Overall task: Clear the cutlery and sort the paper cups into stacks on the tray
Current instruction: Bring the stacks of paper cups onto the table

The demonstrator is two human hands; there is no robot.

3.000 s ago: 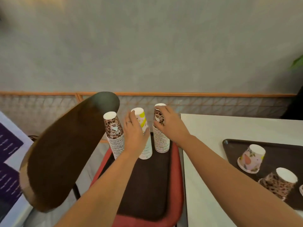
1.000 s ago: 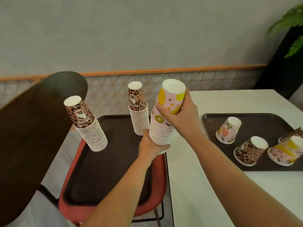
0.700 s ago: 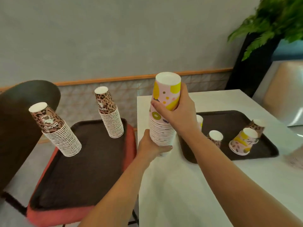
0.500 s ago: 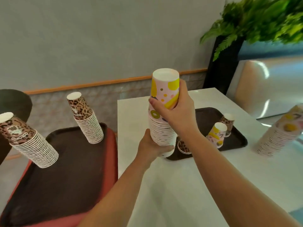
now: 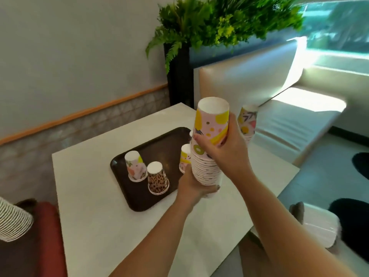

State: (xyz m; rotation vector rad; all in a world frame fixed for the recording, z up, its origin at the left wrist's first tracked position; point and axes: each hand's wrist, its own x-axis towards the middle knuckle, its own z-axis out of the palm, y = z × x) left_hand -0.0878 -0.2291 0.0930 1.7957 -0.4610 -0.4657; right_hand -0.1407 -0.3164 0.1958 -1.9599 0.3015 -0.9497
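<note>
Far left of the grip, a ribbed cup stack pokes in over a red chair. Closer in, on the dark tray on the white table, stand upturned cups: a floral cup, then a leopard-print cup. Left hand cups the bottom of the fruit-print stack, held above the table; right hand wraps its upper half. Pink, yellow blobs, a kiwi slice. No readable writing. Behind right, another stack and a cream bench.
</note>
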